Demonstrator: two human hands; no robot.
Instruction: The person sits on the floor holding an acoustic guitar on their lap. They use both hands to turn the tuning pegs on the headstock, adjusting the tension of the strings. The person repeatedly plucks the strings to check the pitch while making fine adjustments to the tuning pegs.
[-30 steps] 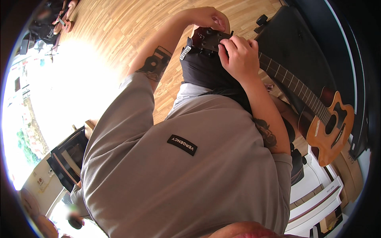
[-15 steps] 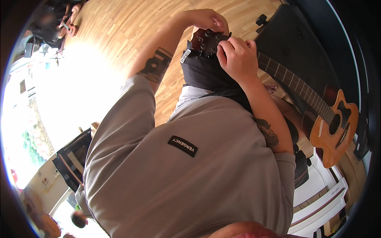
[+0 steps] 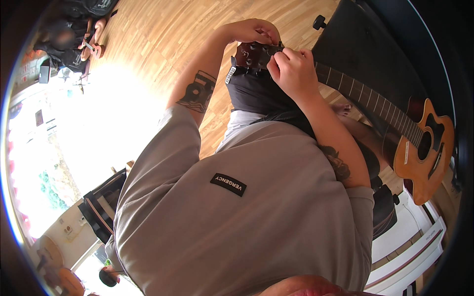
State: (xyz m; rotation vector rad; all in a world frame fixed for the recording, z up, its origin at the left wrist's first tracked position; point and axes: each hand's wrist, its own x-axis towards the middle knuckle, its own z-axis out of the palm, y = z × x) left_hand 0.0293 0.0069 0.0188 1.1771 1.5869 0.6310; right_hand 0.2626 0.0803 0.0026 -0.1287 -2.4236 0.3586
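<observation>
An acoustic guitar [image 3: 415, 168] with a natural-wood top slants down to the right, its dark headstock [image 3: 245, 56] over my black-clad leg [image 3: 256, 91]. My left hand [image 3: 254, 30] is curled at the far edge of the headstock, fingers bent closed; what they grip is too small to make out. My right hand [image 3: 293, 71] pinches at the headstock near the top of the fretboard [image 3: 360, 91], thumb and index together on it, partly hiding the pegs. A small white tag-like piece [image 3: 230, 74] sits at the headstock's left.
A large black padded panel [image 3: 360, 44] stands behind the neck, and white furniture [image 3: 405, 246] is at lower right. Another person [image 3: 74, 54] with a small guitar is at upper left on the wooden floor [image 3: 148, 29]. A second person [image 3: 109, 275] and black cases [image 3: 98, 207] are at lower left.
Both hands and the headstock have shifted slightly down in the view, while the guitar body has moved right. My right fingers remain bent at the headstock. The surroundings have shifted slightly too.
</observation>
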